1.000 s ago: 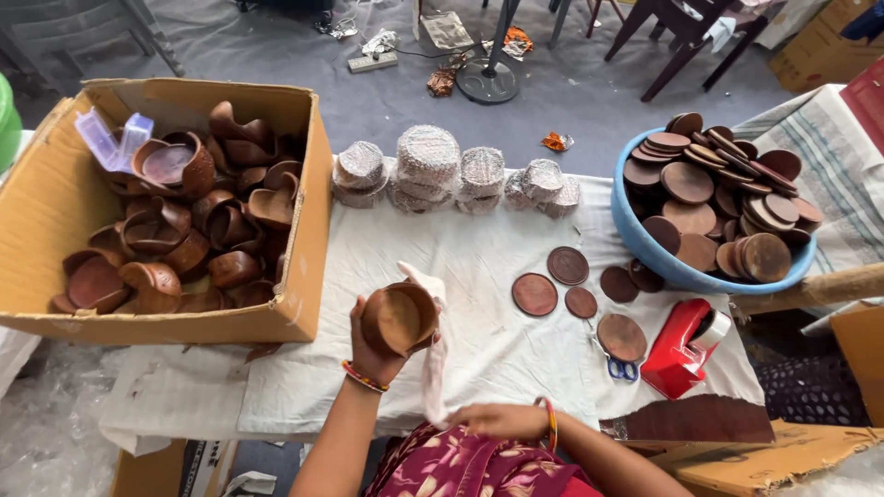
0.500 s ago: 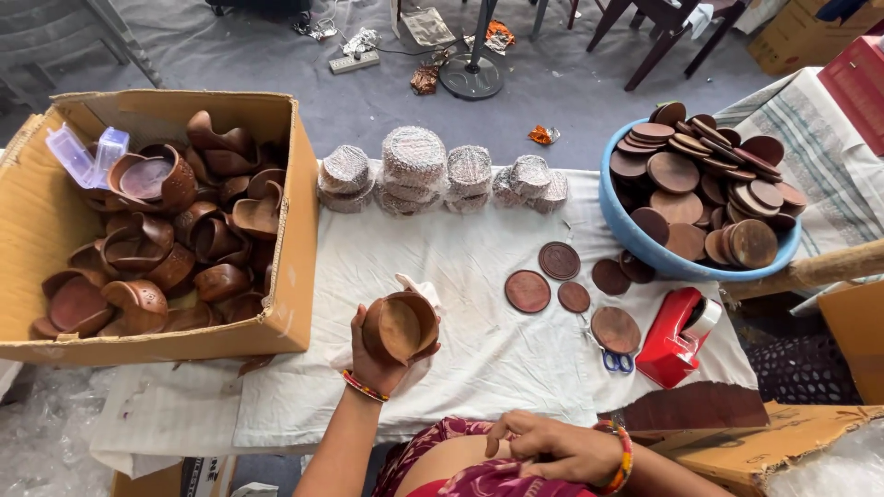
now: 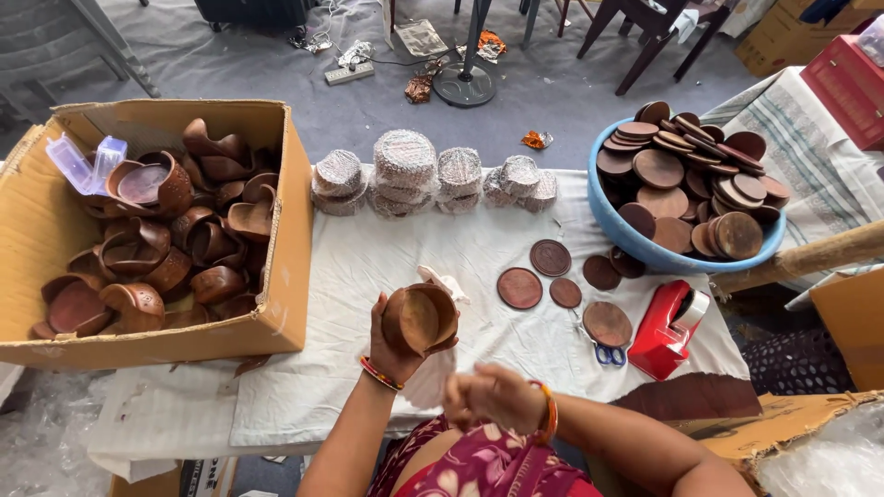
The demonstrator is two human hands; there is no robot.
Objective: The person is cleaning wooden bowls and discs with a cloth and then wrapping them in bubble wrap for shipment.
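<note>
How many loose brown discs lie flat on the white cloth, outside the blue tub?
6: two larger discs, a small one, two by the tub, one above the scissors. The blue tub may hide others.

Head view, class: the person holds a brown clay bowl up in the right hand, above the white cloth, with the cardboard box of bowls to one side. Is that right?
Not quite. The head view shows the brown clay bowl held in the left hand, not the right. The right hand is blurred and holds nothing that I can make out. The white cloth and cardboard box are as stated.
</note>
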